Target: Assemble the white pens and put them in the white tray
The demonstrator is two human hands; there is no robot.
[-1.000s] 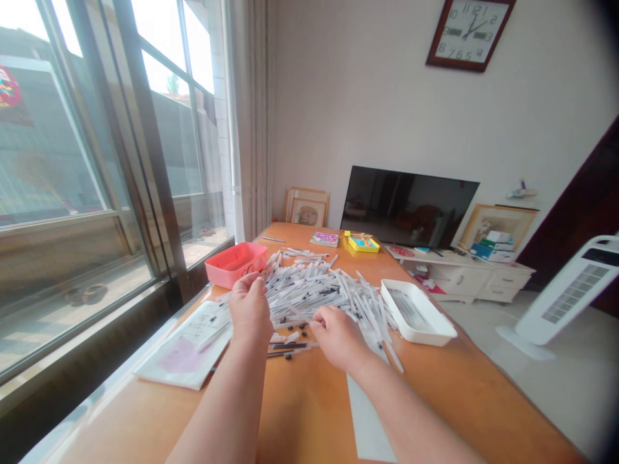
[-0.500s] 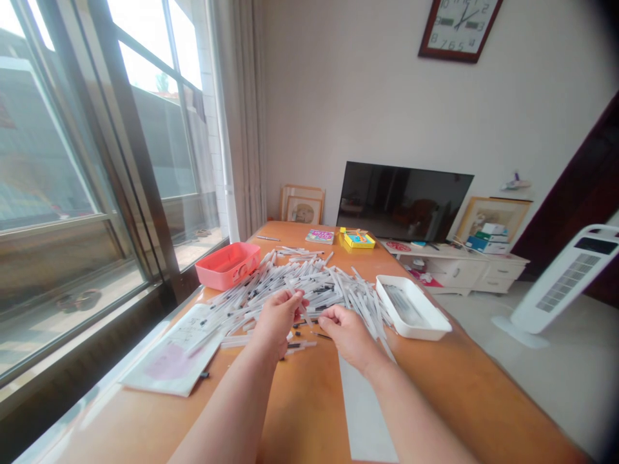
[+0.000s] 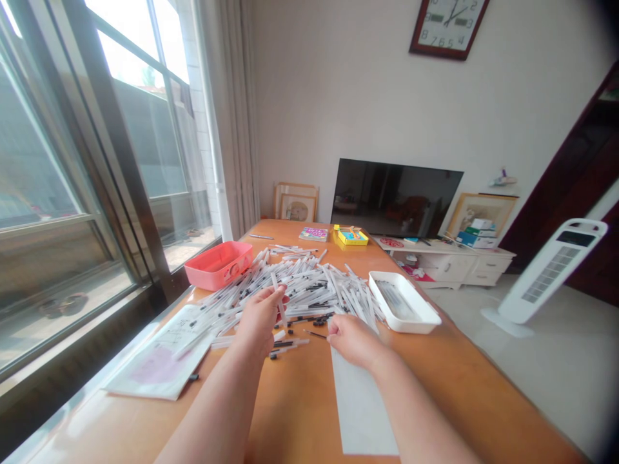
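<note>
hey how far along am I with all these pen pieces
Possibly done: the slim pieces in the white tray. In hand: a pale tube, left hand; a thin dark piece, right hand. Remaining, it seems: the large loose pile and black caps, so apparently much.

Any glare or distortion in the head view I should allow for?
Head view: window panes blown out at upper left; pale sheen on the table's near-left edge; wide-angle stretch tilts the clock and fan; dark vignette at upper right; fine print on the booklet illegible.

Home living room with television (image 3: 394,196)
</note>
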